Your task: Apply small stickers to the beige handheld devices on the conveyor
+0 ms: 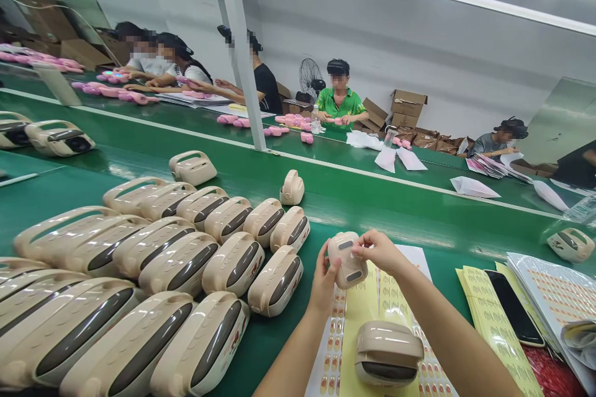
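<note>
My left hand (325,270) is wrapped round a small beige speaker (345,263), its underside with two dark strips turned toward me. The fingers of my right hand (379,251) are pinched together against the speaker's right side; whatever may be between them is too small to make out. Below my hands, a second beige speaker (389,353) with a carry handle and dark front panel stands on a yellow label sheet (356,322). Under that lies a white sheet (329,347) of small orange-and-red stickers.
Rows of beige handled speakers (181,260) fill the table's left side. At right lie yellow label sheets (493,316), a black phone (514,307) and sticker sheets (559,291). A green conveyor (372,198) runs across, with several people working beyond it.
</note>
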Demonstrator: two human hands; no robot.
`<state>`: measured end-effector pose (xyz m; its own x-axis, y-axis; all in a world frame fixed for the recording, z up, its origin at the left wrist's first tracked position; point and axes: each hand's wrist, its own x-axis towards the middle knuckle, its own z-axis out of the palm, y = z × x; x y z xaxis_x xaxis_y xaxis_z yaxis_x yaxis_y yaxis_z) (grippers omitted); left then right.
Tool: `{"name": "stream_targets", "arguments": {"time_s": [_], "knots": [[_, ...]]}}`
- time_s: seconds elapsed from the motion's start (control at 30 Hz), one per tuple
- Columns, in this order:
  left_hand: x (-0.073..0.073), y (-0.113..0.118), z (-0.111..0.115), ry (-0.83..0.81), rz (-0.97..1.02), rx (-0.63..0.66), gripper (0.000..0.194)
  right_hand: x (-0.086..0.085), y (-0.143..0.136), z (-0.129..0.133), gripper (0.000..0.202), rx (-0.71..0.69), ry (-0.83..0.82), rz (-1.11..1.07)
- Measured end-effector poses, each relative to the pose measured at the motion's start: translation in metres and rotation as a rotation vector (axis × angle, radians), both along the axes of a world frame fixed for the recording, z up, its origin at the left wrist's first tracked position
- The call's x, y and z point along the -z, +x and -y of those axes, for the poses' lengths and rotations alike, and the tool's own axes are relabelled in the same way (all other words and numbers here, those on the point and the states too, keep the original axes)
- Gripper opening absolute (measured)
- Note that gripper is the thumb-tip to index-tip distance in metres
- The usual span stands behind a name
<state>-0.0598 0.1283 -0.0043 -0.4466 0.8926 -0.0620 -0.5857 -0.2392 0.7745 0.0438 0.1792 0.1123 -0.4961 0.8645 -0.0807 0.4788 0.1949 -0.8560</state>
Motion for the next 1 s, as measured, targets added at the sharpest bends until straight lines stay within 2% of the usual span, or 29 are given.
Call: {"name": "stream_targets", "arguments": {"time_s": [0.33, 0.53, 0.6, 0.67, 0.73, 0.8, 0.9, 1.0], "knots": [[-0.003, 0.001, 0.001, -0.013, 0.017, 0.0, 0.064, 0.011, -0.002, -0.002, 0.01, 0.07, 0.179, 0.025], [-0.003, 0.0, 0.001, -0.027, 0.06, -0.002, 0.066, 0.018, -0.007, 0.011, 0.013, 0.041, 0.341, -0.043], [-0.004, 0.001, 0.002, -0.022, 0.07, -0.003, 0.064, 0.019, -0.004, 0.01, 0.007, 0.08, 0.363, -0.07], [-0.006, 0.001, 0.003, -0.013, 0.082, 0.009, 0.059, 0.022, 0.003, 0.004, 0.008, 0.137, 0.342, -0.071], [-0.01, 0.002, 0.005, -0.002, 0.096, 0.051, 0.054, 0.027, 0.012, -0.004, 0.017, 0.149, 0.276, -0.027], [-0.014, 0.005, 0.007, 0.009, 0.106, 0.121, 0.054, 0.035, 0.02, -0.009, 0.023, 0.088, 0.181, 0.049], [-0.018, 0.008, 0.013, 0.026, 0.084, 0.233, 0.062, 0.048, 0.028, -0.009, 0.022, -0.012, 0.072, 0.141], [-0.024, 0.004, 0.018, 0.061, -0.006, 0.3, 0.067, 0.05, 0.033, -0.01, 0.028, -0.022, 0.103, 0.164]]}}
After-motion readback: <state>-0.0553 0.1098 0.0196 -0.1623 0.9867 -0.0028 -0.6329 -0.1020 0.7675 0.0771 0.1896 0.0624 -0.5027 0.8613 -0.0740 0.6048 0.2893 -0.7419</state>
